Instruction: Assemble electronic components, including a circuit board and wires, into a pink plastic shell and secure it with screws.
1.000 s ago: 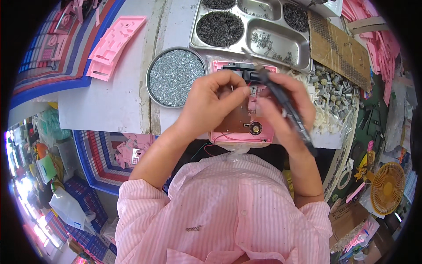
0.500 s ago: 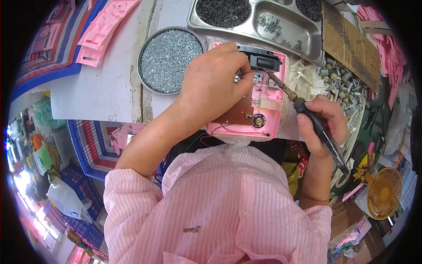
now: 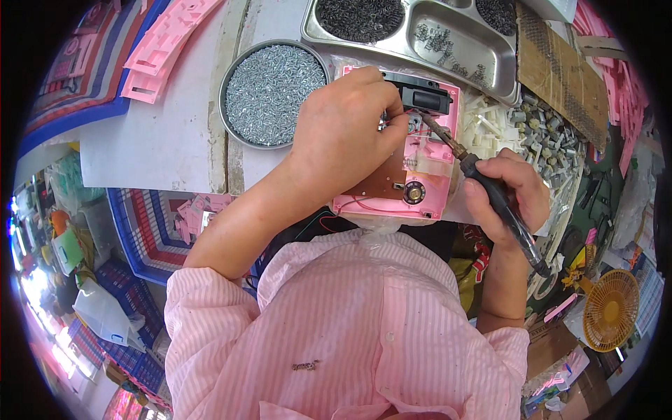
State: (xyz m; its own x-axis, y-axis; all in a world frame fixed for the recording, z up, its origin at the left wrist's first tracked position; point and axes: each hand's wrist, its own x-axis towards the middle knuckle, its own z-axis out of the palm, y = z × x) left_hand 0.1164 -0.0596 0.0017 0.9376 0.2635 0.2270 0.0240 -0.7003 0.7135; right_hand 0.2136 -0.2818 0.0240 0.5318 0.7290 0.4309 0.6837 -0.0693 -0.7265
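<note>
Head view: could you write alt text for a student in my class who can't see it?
Someone's right hand holds a soldering iron, its tip over an open pink case, while the left hand covers part of it. To the left is a bowl of small silvery metal pieces; beyond is a metal tray.

Slanting upward and inward, a bare left forearm [image 3: 245,206] leads to the left grip [image 3: 350,115], arched with its back uppermost, fingertips partly hidden. The right forearm [image 3: 505,287] rises nearly upright; the right grip [image 3: 518,189] is set lower, curled closed, its thumb [image 3: 480,201] angled inward.
</note>
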